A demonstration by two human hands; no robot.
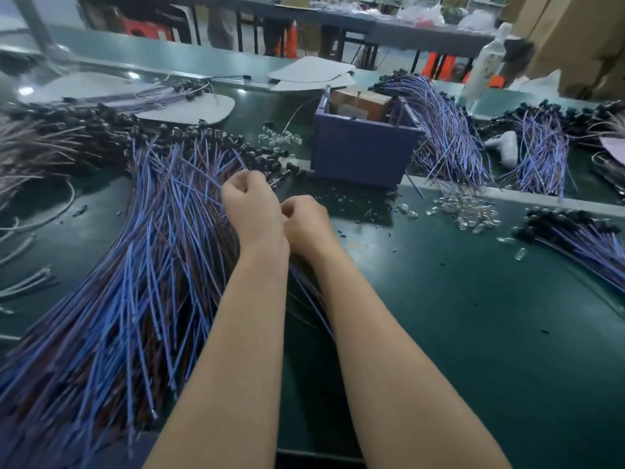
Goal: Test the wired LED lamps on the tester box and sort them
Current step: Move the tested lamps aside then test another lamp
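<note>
**A:** Since both hands are down in the big pile of wired LED lamps (142,265), how much of the job would you call done?

**B:** Part of it, I'd judge. That pile fills the near left of the green table (456,333) and looks untested. It is by far the largest heap.

**A:** And the finished ones?

**B:** Probably the lamps laid out to the right. One bundle (449,137) is draped just right of the tester box (362,154), a second bundle (541,160) lies further right, and a third bundle (581,242) is at the near right edge. I can't tell which is pass and which is fail.

**A:** What are the hands doing?

**B:** The left hand (252,211) has its fingers curled down at the pile's far end, near the black lamp heads. The right hand (307,225) is curled too, touching the left. Only their backs show, so I cannot tell whether either is pinching a wire.

**A:** Anything on the tester?

**B:** No lamp shows at the box, which stands mid-table on the far side, apart from the hands. I'd say a lamp is being picked, its test is yet to come, and most of the pile is left.
</note>
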